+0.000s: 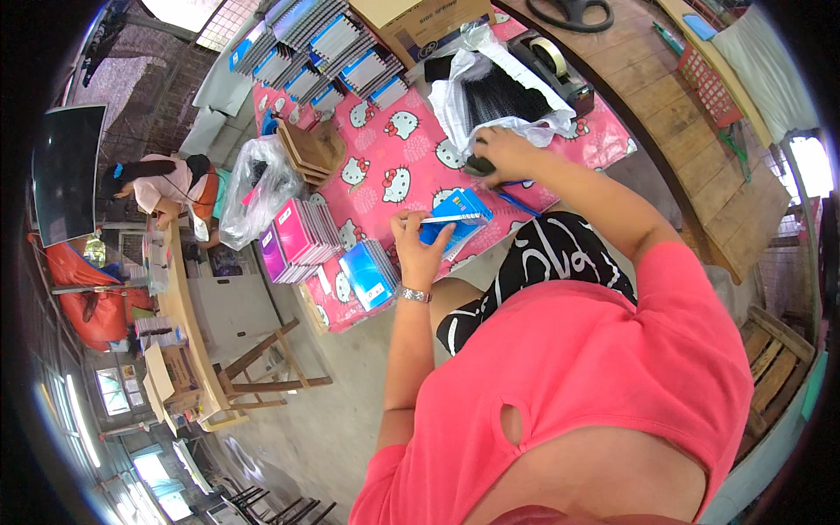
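My left hand (422, 251) is closed on the near left side of a small blue notebook (461, 208), its thumb on the cover. The notebook is tilted, and a pale edge runs across it. My right hand (509, 156) is just beyond, fingers curled around something dark that I cannot make out. Next to it lies a bundle of black spiral binding coils (503, 94) on crumpled white wrapping (451, 118). A pink patterned cover (372, 179) lies under these things. Close to my left wrist sits a stack of blue notebooks (369, 273).
Purple and pink notebooks (302, 238) are piled at the left, by a clear plastic bag (249, 206) and a brown wooden block (308, 150). Bound notebooks (328, 52) and a cardboard box (429, 26) stand at the back. A tape dispenser (560, 74) is behind the coils. Another person (166, 188) bends over a far-left table.
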A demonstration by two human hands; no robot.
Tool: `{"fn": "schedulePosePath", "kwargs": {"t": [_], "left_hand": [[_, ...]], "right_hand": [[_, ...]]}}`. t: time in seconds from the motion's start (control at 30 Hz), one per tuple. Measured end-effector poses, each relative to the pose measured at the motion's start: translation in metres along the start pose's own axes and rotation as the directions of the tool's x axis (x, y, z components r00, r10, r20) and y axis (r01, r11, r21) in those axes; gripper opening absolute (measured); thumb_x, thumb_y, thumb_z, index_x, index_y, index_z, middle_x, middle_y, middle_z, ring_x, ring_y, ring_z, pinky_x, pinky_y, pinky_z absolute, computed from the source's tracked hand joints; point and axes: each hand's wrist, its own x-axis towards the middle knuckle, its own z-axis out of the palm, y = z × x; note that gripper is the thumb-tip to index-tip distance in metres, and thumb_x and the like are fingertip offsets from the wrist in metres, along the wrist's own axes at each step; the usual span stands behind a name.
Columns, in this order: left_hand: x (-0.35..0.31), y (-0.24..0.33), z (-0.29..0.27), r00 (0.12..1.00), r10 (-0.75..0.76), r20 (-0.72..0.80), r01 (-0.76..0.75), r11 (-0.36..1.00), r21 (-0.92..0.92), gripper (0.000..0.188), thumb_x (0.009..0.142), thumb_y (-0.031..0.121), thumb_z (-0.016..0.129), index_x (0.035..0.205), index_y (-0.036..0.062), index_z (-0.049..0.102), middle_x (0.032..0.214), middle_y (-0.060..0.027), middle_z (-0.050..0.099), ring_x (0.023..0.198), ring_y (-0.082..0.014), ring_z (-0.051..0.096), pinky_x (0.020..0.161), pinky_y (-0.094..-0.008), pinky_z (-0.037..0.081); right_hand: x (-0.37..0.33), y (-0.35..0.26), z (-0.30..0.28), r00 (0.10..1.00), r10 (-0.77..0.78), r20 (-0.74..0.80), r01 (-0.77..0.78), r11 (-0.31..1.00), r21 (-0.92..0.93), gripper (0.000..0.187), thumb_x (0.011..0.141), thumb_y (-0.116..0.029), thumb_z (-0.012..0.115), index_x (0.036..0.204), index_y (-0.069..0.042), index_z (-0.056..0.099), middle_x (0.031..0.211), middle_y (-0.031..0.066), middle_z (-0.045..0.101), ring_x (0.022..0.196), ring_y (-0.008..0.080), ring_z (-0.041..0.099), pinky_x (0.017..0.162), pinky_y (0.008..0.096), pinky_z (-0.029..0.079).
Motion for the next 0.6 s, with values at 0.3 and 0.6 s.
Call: {"fn": "schedulePosePath", "kwargs": {"t": [0.3,0.6], "left_hand": [[-0.001,-0.003,0.003,1.000,-0.012,-0.001,0.012,1.000,0.008,0.039,0.065,0.018,0.086,0.093,0.0037,0.062,0.100,-0.0110,0.049,0.091,-0.0258,0.053,0.077,-0.0368,0.048],[0.004,0.001,0.003,0.998,0.055,-0.015,-0.055,0.998,0.028,0.037,0.065,0.015,0.086,0.091,0.0043,0.062,0.096,-0.0098,0.049,0.085,-0.0247,0.053,0.073,-0.0366,0.047]], "right_hand": [[-0.008,-0.028,-0.027,0.925,-0.169,0.340,-0.347,-0.012,0.938,0.047,0.077,-0.021,0.067,0.120,-0.004,0.062,0.103,0.0123,0.066,0.096,0.0200,0.062,0.089,0.0339,0.047],[-0.003,-0.027,-0.014,0.886,-0.261,0.383,-0.314,0.271,0.910,0.050,0.080,-0.034,0.069,0.118,-0.002,0.064,0.107,0.0071,0.065,0.099,0.0177,0.060,0.091,0.0325,0.045]]}}
